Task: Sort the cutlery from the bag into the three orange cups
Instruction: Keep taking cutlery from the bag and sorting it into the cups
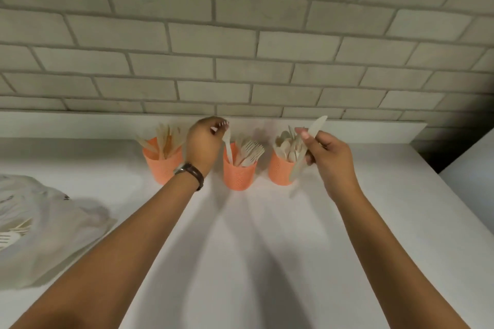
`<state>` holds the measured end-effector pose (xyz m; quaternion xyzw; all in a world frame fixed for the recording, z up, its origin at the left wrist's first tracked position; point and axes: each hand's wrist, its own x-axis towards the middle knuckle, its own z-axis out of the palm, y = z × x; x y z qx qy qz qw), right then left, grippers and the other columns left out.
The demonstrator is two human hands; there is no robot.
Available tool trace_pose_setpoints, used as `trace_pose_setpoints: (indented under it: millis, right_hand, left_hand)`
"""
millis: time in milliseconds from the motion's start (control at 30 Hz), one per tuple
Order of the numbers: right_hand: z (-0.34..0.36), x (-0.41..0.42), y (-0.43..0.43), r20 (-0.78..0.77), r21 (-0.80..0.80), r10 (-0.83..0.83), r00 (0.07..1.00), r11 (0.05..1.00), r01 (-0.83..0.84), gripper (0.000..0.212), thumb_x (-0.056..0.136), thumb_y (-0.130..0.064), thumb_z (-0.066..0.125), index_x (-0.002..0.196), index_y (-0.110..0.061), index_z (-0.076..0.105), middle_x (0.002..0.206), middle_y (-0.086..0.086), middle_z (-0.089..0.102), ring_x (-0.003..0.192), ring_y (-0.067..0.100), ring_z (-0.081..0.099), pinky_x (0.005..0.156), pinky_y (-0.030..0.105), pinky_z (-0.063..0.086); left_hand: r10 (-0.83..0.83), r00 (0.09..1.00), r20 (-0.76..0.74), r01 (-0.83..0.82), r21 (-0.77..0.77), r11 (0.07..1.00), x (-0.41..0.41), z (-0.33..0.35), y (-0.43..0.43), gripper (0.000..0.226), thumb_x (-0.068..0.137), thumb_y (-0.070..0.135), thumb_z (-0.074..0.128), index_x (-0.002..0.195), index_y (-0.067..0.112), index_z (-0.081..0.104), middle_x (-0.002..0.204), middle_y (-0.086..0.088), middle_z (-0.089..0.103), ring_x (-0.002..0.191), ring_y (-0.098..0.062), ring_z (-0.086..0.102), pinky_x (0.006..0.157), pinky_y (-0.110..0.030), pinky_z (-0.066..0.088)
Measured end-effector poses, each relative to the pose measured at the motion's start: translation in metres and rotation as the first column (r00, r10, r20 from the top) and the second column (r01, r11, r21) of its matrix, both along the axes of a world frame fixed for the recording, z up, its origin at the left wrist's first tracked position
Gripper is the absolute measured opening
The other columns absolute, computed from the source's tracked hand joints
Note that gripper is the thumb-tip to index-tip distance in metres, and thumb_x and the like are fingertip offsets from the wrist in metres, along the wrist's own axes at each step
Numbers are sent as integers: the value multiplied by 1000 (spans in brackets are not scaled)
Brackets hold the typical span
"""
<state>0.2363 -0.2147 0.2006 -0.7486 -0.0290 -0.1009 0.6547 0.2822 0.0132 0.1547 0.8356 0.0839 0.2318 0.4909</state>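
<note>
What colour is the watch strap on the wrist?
Dark brown watch strap, clearest in the head view.

Just a plain white countertop (267, 235) with a low white ledge (80, 125) at the back, under a pale brick wall (240, 35).

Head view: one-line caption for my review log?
Left hand at a utensil standing in the middle orange cup; right hand holds a wooden knife by the right cup; bag lies far left.
</note>
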Motion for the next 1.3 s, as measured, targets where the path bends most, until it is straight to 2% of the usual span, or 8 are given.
trace_pose_setpoints:
  millis: [200,333,533,667,900,1067,1200,1300]
  right_hand:
    - [24,19,47,32,44,65,997,997,-66,7,88,-11,64,90,-8,70,61,9,61,48,9,58,54,19,50]
    - [9,40,130,-9,47,187,982,981,-187,15,86,-6,66,76,-16,68,56,-7,63,47,7,60,54,19,54]
    - [-30,70,250,-103,-174,254,962,947,-269,17,87,-15,65,83,2,68,75,17,67,59,17,65,67,32,54]
    - [-67,73,285,-199,-326,139,970,924,-199,21,83,-3,66,100,8,66,103,25,68,90,31,65,56,6,39]
    - [-53,23,301,105,-519,-26,994,851,78,41,74,-10,75,114,-10,64,117,11,52,77,20,53,73,22,37]
    - [-23,-67,343,84,-508,270,959,840,-192,14,78,-11,74,85,-22,70,77,-15,63,56,6,45,58,14,36]
    - [-15,-125,395,42,-558,528,848,717,-418,9,79,-18,76,87,-21,72,74,-15,64,65,7,52,61,10,37]
    - [-30,-138,437,-120,-709,667,735,461,-534,22,84,-23,69,105,-17,69,93,-7,65,79,-2,51,70,9,34]
  left_hand:
    - [-87,987,-132,85,-23,996,-27,-23,5,48,77,6,68,123,11,56,121,-11,56,105,-24,56,96,-34,46]
    - [-26,998,-59,22,-65,998,-78,4,50,20,82,9,65,97,22,67,91,9,60,84,-7,58,77,-10,43]
    - [-12,999,-33,7,-155,988,-145,49,165,19,85,14,64,84,32,70,72,26,68,70,4,60,62,-2,41]
    - [3,1000,2,-2,-179,984,-181,65,228,15,85,14,65,87,26,72,79,17,72,72,1,62,65,-4,45]
    - [16,999,-37,-11,120,993,-240,61,343,30,79,8,67,75,37,71,97,24,65,93,6,58,76,-3,41]
    - [-5,977,-212,80,345,935,-265,31,397,40,77,11,71,67,50,68,117,20,51,111,-5,42,83,-8,32]
    - [-18,948,-319,133,342,930,-274,7,405,32,80,20,69,86,51,65,117,22,43,102,-4,41,87,-17,34]
    - [-93,928,-362,158,153,976,-277,0,407,45,80,13,67,93,54,57,106,25,42,75,-3,52,67,-10,44]
